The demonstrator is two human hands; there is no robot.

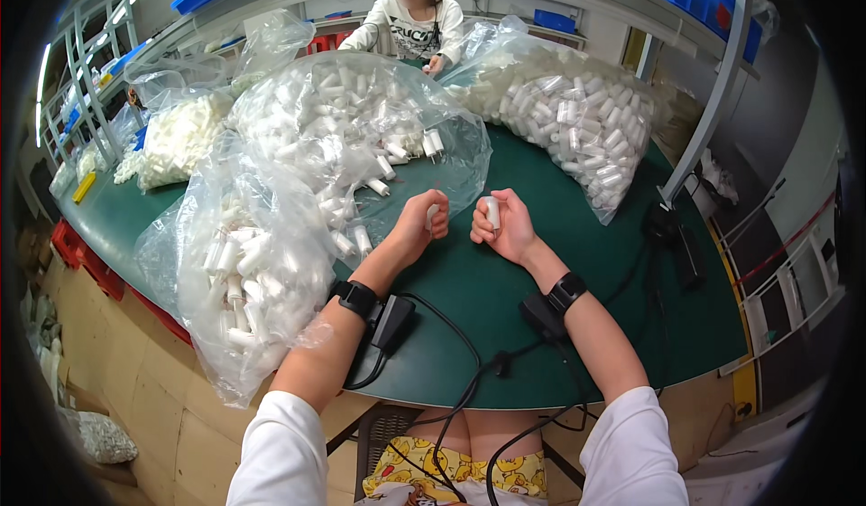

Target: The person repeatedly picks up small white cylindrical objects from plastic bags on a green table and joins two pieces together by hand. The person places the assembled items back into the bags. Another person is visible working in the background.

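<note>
Over the green table, my right hand (508, 227) is closed around a small white plastic cylinder (492, 212), which stands nearly upright in its fingers. Close by on the left, my left hand (418, 226) has its fingers curled around a white piece (432, 215). Only a sliver of that piece shows, and it looks like another such cylinder. Beside my left forearm lies an open clear plastic bag (194, 262) with many white cylinders in it. Several loose cylinders (378, 187) have spilled out just beyond my left hand, some with thin metal ends.
A large bag of cylinders (573, 114) sits at the back right, and a bag of cream-coloured pieces (183, 136) at the far left. Across the table (595, 262) a person (417, 32) works. Black cables (469, 353) run from the wrist straps. A metal post (713, 91) stands right.
</note>
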